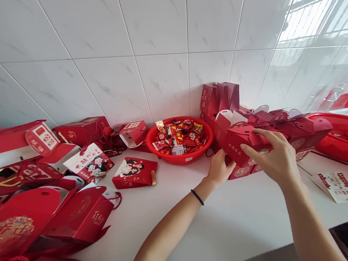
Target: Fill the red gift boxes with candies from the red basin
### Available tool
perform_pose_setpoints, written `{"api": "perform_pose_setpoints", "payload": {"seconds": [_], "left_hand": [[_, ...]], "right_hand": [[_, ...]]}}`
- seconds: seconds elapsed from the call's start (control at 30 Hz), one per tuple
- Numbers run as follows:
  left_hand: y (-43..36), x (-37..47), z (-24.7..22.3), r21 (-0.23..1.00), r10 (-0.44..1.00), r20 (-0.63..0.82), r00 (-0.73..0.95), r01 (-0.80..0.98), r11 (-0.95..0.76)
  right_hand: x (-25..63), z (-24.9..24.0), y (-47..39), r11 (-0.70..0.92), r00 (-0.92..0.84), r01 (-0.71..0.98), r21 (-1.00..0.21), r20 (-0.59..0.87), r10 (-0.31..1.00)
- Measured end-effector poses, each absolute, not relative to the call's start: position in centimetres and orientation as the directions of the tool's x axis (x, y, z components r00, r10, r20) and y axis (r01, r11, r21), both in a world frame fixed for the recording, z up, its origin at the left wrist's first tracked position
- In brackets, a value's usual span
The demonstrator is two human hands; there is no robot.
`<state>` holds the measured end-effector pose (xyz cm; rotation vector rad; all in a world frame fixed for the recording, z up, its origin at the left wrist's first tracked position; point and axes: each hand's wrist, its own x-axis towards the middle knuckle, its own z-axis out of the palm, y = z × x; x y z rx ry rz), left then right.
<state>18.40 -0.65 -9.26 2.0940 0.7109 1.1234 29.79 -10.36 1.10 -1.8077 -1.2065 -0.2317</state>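
Both hands are at a red gift box [236,146] with gold lettering, tilted in front of a cluster of similar red boxes [298,142] at the right. My left hand [220,169] grips its lower left corner, with a dark band on the wrist; some fingertips are hidden behind the box. My right hand [272,154] holds the upper right part, thumb on the front face and fingers over the top. Just left of the boxes stands a red basket [182,159] filled with small wrapped candies [185,135].
Many red boxes [78,216] crowd the left side. A box with a printed couple [135,172] lies left of the basket. At the right are another red basket [343,148] and a printed card [337,187]. A tiled wall [158,22] rises behind.
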Motion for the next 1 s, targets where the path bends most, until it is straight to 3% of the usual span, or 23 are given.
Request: {"api": "perform_pose_setpoints", "payload": {"seconds": [0.17,0.3,0.5,0.73,0.9,1.0], "left_hand": [[-0.6,18.5,-10.2,0.863,0.821,0.467,0.329,0.031,-0.504],[-0.8,18.3,-10.2,0.920,0.855,0.393,0.340,-0.135,-0.369],[-1.2,17.9,-10.1,0.940,0.886,0.326,0.331,-0.215,-0.265],[-1.7,17.2,-11.0,0.934,0.849,0.356,0.390,-0.139,-0.328],[-2.9,17.1,-10.9,0.917,0.829,0.355,0.432,0.014,-0.399],[-3.3,17.3,-10.7,0.894,0.823,0.383,0.419,0.055,-0.445]], "right_hand": [[29.9,0.6,-9.7,-0.167,0.531,0.801,-0.575,0.554,0.641],[30.0,-0.4,-9.3,-0.183,0.501,0.835,-0.518,0.583,0.639],[29.4,-3.3,-8.2,-0.178,0.460,0.873,-0.453,0.649,0.606],[28.7,-5.2,-7.5,-0.136,0.329,0.941,-0.310,0.741,0.586],[28.3,-5.6,-8.3,-0.116,0.352,0.930,-0.348,0.758,0.550],[28.7,-6.3,-9.5,-0.068,0.378,0.920,-0.387,0.826,0.418]]}}
